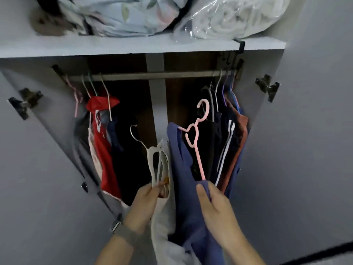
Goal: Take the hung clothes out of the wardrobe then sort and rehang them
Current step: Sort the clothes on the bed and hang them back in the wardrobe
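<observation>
I stand at an open wardrobe with a metal rail. My left hand grips a white hanger that carries a white garment. My right hand grips the lower end of a pink hanger together with the blue garment on it. Both hangers are off the rail, hooks pointing up. A red garment and other clothes hang at the rail's left end. Dark, striped and orange clothes hang at its right end.
Folded bedding and a plastic-wrapped white bundle lie on the shelf above the rail. Grey doors stand open on both sides, with hinges sticking out. The rail's middle stretch is bare.
</observation>
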Demonstrator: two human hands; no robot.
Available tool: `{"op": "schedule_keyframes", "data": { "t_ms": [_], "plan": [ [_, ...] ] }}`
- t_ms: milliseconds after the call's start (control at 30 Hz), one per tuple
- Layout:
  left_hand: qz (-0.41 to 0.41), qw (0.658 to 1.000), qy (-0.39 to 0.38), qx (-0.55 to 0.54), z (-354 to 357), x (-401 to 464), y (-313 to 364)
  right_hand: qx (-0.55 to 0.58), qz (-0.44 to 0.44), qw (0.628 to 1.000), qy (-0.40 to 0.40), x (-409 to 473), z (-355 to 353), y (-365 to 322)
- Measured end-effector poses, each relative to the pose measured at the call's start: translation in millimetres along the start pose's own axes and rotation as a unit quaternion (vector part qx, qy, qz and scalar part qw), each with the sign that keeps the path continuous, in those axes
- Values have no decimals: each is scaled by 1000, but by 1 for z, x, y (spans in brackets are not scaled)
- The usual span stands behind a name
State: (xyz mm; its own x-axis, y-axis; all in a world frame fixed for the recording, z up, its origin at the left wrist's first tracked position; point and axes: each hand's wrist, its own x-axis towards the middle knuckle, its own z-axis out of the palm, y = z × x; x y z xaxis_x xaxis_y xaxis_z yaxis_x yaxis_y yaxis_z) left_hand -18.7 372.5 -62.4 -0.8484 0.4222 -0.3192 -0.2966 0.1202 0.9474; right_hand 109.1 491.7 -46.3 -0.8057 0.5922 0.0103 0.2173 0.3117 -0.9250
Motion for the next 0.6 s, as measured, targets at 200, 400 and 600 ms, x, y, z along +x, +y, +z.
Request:
{"op": "schedule_keyframes", "data": {
  "t_ms": [200, 400, 600],
  "plan": [
    [61, 996, 57, 36, -31, 84, 43, -70, -44, 996, 27, 87, 22, -3],
    [135, 984, 65, 100, -59, 174, 100, -165, -94, 978, 89, 165, 54, -15],
    [161, 971, 116, 133, -87, 247, 147, -121, -68, 987, 84, 208, 66, -23]
  ]
}}
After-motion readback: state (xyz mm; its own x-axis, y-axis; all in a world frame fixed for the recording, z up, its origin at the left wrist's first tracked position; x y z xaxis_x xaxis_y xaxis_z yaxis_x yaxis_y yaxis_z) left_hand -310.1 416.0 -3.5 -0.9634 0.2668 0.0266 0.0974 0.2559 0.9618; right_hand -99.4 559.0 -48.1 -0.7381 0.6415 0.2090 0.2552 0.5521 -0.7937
